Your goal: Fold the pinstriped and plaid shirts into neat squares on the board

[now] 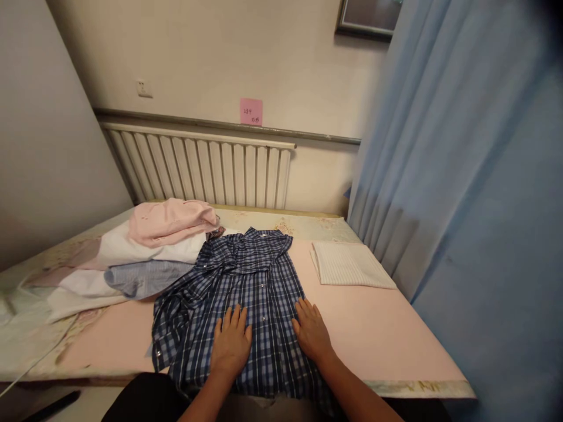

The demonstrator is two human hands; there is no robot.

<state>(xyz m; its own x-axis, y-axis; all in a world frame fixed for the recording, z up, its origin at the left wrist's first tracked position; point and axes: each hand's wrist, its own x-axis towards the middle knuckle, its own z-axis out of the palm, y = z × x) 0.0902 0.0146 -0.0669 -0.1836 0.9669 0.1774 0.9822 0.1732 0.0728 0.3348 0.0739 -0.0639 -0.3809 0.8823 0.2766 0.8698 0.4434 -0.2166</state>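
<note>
A dark blue plaid shirt (275, 299) with buttons lies spread front up, its collar towards the wall and its lower end at the near edge. On its left front panel rests my left hand (231, 343), palm down with fingers stretched out. My right hand (311, 331) lies flat along the shirt's right edge, fingers extended and pointing away from me. Neither hand grips anything. One sleeve is bunched on the left side of the shirt, its buttoned cuff (160, 351) near the front edge. The shirt's lower end is partly hidden by my forearms.
A pink cloth (373, 334) covers the table under the shirt. To the right lies a folded striped cloth (352, 265). A heap of clothes, with a pink garment (173, 221) on top, sits at left. Behind are a radiator (211, 167) and, at right, a blue curtain (422, 146).
</note>
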